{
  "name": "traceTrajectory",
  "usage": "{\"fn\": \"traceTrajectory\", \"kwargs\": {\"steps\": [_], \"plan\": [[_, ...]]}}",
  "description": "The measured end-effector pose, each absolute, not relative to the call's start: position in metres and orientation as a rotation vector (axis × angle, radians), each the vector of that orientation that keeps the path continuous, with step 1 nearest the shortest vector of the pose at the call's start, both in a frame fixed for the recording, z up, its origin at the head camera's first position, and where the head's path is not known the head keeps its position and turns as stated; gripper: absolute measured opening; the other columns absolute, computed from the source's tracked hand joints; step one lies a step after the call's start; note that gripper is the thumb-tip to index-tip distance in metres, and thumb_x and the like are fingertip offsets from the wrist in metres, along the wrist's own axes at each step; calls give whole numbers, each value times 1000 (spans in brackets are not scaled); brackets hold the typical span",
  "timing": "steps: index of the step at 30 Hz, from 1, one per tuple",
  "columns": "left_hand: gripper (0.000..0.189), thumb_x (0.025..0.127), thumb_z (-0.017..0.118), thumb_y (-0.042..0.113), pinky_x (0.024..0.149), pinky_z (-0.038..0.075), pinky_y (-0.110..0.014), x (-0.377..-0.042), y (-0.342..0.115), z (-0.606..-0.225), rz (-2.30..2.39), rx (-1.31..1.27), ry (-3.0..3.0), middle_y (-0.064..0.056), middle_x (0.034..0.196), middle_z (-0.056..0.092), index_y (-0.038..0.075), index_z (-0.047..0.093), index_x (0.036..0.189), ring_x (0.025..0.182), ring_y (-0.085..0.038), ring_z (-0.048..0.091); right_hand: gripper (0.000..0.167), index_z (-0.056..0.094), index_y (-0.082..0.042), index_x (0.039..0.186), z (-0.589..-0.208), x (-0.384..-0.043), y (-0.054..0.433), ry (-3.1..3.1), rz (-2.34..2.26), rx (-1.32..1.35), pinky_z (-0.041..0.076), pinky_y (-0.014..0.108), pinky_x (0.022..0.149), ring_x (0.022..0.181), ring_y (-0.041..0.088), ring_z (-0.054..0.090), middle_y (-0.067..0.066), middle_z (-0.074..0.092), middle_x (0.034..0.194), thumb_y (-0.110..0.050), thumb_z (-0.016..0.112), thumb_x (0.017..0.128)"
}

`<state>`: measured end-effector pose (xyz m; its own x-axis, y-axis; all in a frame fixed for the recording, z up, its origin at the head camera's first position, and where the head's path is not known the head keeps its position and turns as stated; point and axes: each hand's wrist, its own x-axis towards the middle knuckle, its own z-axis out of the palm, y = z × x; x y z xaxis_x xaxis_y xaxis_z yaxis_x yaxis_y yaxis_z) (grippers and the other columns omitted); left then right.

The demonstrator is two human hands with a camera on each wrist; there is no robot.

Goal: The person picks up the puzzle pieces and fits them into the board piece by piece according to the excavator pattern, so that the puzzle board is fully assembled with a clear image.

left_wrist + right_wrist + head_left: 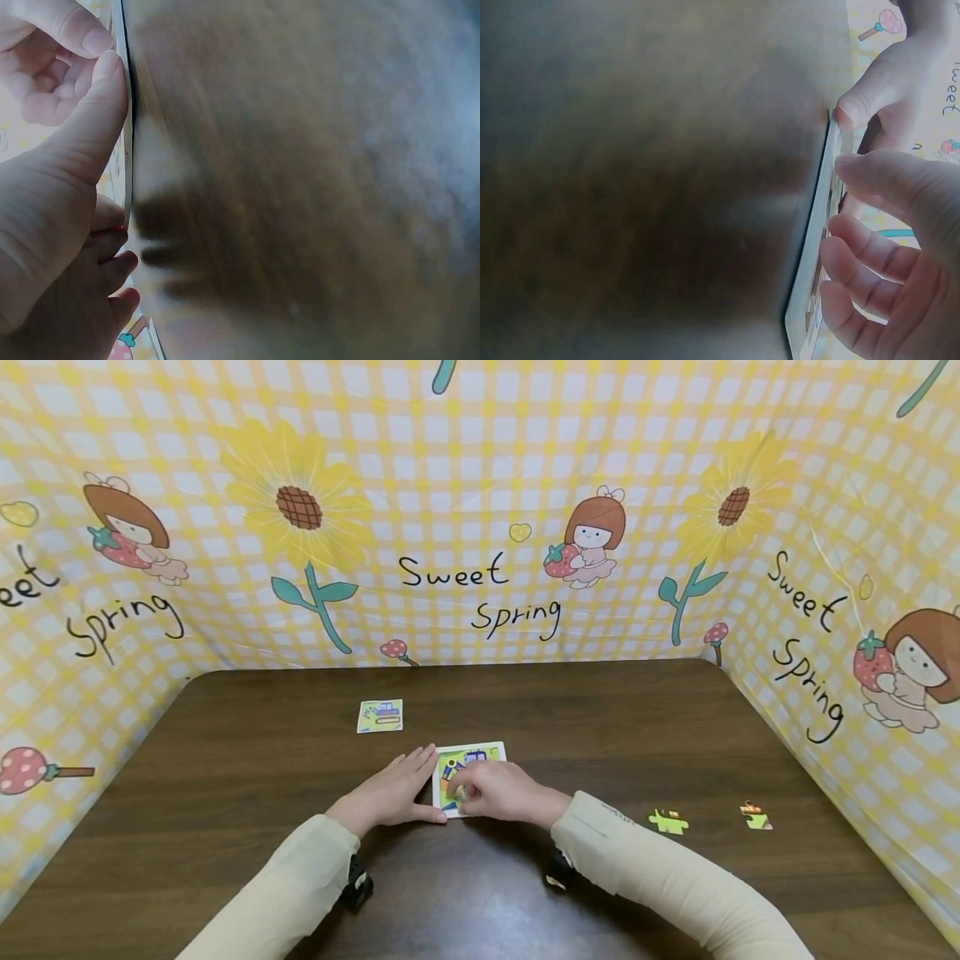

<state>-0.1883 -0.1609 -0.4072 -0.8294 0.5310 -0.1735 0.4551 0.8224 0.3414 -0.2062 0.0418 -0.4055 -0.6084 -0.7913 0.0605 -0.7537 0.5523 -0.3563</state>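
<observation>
A small jigsaw puzzle (501,749) in a white frame lies on the brown table, its picture mostly green with blue and purple parts. Flat along its left side rests my left hand (393,789), fingers straight and thumb (105,75) at the near left corner. My right hand (501,789) is over the puzzle with bent fingers and covers much of its right half. In the right wrist view, its loosely bent fingers (844,259) have their tips at the puzzle's surface, and its thumb is at the near edge. No loose piece shows between them.
Two loose puzzle pieces lie to the right: a green one (667,822) and a green and orange one (756,816) farther out. A square picture card (380,716) lies behind my left hand. A yellow checked cloth (465,510) hangs behind the table (247,735) and at its sides.
</observation>
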Motion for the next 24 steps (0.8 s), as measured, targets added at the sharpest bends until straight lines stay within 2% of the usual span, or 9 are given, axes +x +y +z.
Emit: {"fn": "traceTrajectory", "kwargs": {"steps": [13, 24], "plan": [[93, 82, 62, 51, 107, 15, -49, -188, -161, -407, 413, 770, 2750, -25, 147, 17, -10, 23, 141, 135, -36, 15, 12, 74, -20, 86, -407, -206, 40, 2724, -456, -1419, 36, 16, 53, 66, 2, 45, -13, 47, 65, -13, 70, 77], [94, 81, 62, 52, 107, 15, -48, -186, -161, -405, 397, 751, 2750, -24, 148, 17, -9, 22, 141, 135, -36, 15, 19, 71, -11, 101, -396, -207, 74, 2642, -673, -1305, 41, 19, 58, 67, 5, 50, -8, 58, 79, -16, 68, 83]]}}
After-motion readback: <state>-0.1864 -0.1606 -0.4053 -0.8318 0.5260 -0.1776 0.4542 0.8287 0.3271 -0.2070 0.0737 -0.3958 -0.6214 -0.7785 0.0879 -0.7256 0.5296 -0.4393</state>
